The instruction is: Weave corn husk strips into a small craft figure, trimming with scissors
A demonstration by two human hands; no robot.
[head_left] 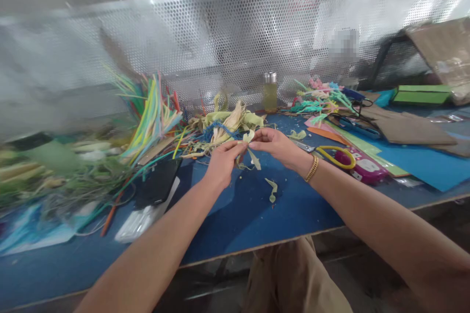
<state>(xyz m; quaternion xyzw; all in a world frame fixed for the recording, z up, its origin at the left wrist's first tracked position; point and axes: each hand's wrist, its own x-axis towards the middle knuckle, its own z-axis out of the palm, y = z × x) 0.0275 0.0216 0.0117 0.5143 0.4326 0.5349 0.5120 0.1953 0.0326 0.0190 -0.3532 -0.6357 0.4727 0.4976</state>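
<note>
Pinched between both hands is a pale green strip of corn husk (254, 160), its folded top standing above the fingertips and a loose tail hanging below. My left hand (222, 160) has thumb and fingers closed on its left side. From the right, my right hand (274, 145), with a gold bracelet on the wrist, grips it the same way. Just behind them lies a heap of dried corn husks (232, 121) with blue twine (220, 131) across it. A curled husk scrap (272, 190) rests on the blue table (235, 220) in front.
Yellow-handled scissors (336, 156) lie right of my right hand, beside a purple case (367, 166). Coloured stems (150, 117) and a black phone (156, 186) are at left. A bottle (270, 93) stands behind, near colourful pipe-cleaner shapes (323, 99). Cardboard (411, 127) lies right.
</note>
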